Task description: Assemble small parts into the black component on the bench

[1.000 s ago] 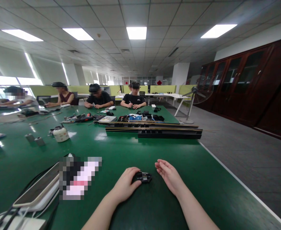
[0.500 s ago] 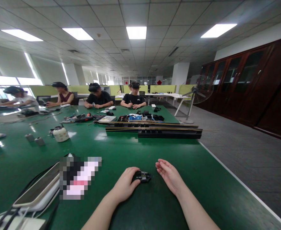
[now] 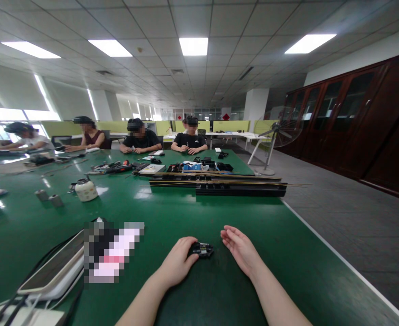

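My left hand curls around the rear of a small black device resting on the green table. Thumb and fingers grip its near and far sides. Its upper face shows inner parts, some silvery or yellowish; its exact kind cannot be made out, and the palm hides its left end. To the right of the device, apart from it, my right hand is held with the palm turned inward. Its fingers are stretched out, lightly bent, and hold nothing.
Black rails with thin rods lie across the table ahead. At left are a patterned jar, grey metal cylinders and a white-edged device with cables. Tools and parts lie farther back. Several people sit opposite; a fan stands right.
My hands stay almost still, the left remaining on the black device, whose exposed parts look slightly different. Across the table, co-workers shift their heads and hands a little.
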A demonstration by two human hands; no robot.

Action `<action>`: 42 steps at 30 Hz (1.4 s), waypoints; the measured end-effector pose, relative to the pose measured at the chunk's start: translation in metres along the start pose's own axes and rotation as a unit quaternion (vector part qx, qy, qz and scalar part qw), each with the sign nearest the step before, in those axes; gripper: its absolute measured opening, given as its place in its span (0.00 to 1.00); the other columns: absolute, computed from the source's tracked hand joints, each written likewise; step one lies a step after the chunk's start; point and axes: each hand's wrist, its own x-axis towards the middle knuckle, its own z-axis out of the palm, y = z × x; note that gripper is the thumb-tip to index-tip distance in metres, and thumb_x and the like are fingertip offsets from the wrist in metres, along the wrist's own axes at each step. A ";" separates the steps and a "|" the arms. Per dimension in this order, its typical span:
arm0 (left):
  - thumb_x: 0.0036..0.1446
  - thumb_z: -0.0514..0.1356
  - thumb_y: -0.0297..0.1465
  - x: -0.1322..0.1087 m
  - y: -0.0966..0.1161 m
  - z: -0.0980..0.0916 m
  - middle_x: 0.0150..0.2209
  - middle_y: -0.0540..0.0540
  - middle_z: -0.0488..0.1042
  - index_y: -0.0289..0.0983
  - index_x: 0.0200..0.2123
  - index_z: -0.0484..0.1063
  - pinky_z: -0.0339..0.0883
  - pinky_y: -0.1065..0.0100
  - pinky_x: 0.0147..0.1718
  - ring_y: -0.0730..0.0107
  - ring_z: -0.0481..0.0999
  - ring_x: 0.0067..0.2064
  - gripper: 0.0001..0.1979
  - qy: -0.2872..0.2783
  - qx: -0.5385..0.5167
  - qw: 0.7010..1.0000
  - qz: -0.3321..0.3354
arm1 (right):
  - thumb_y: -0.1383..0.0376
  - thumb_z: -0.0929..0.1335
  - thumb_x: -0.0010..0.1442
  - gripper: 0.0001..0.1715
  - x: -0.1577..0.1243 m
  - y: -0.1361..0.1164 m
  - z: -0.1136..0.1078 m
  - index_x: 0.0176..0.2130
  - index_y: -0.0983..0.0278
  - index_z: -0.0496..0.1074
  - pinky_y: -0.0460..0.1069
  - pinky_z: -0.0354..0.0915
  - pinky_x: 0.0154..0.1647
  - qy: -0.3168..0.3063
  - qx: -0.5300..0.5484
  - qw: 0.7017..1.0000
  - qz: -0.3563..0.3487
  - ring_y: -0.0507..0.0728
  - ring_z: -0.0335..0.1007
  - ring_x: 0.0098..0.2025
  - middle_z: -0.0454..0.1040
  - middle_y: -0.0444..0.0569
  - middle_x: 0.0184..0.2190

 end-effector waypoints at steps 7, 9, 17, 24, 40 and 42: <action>0.54 0.56 0.27 0.000 -0.001 0.001 0.48 0.44 0.68 0.39 0.48 0.63 0.59 0.59 0.52 0.62 0.65 0.51 0.17 -0.002 -0.001 1.000 0.005 | 0.61 0.75 0.39 0.16 -0.001 0.000 0.000 0.31 0.62 0.73 0.47 0.63 0.40 -0.004 0.000 1.000 0.000 0.53 0.71 0.35 0.76 0.45 0.28; 0.54 0.56 0.27 0.000 -0.001 0.001 0.48 0.44 0.68 0.39 0.48 0.63 0.59 0.59 0.52 0.62 0.65 0.51 0.17 -0.004 0.000 1.000 0.006 | 0.61 0.75 0.38 0.16 -0.001 0.000 0.001 0.30 0.62 0.73 0.47 0.64 0.39 -0.003 -0.001 1.000 -0.002 0.53 0.71 0.35 0.76 0.45 0.28; 0.55 0.56 0.29 0.001 0.001 0.000 0.47 0.45 0.69 0.40 0.46 0.64 0.60 0.60 0.51 0.63 0.66 0.49 0.14 0.001 0.000 1.000 0.007 | 0.60 0.75 0.38 0.16 -0.001 0.000 0.001 0.30 0.62 0.74 0.49 0.64 0.40 -0.002 -0.008 1.000 -0.007 0.54 0.71 0.35 0.76 0.45 0.28; 0.54 0.56 0.29 0.001 0.003 0.000 0.46 0.45 0.69 0.40 0.46 0.65 0.60 0.59 0.51 0.61 0.66 0.49 0.15 -0.002 -0.001 1.000 0.002 | 0.58 0.75 0.37 0.18 -0.001 0.001 0.003 0.31 0.63 0.73 0.48 0.63 0.40 0.001 -0.034 0.999 -0.012 0.54 0.71 0.36 0.76 0.46 0.28; 0.51 0.58 0.28 0.000 0.008 -0.004 0.48 0.44 0.68 0.40 0.47 0.64 0.58 0.59 0.52 0.60 0.65 0.51 0.19 -0.008 -0.020 1.000 0.001 | 0.55 0.74 0.40 0.18 -0.007 0.004 0.010 0.31 0.62 0.73 0.51 0.62 0.43 -0.018 -0.150 0.986 -0.068 0.56 0.70 0.37 0.75 0.46 0.29; 0.51 0.58 0.28 0.000 0.008 -0.005 0.48 0.44 0.68 0.40 0.48 0.64 0.58 0.59 0.52 0.61 0.65 0.51 0.19 -0.008 -0.019 1.000 0.000 | 0.56 0.74 0.40 0.18 -0.008 0.005 0.012 0.31 0.63 0.73 0.52 0.61 0.45 -0.028 -0.196 0.977 -0.086 0.57 0.70 0.38 0.76 0.47 0.30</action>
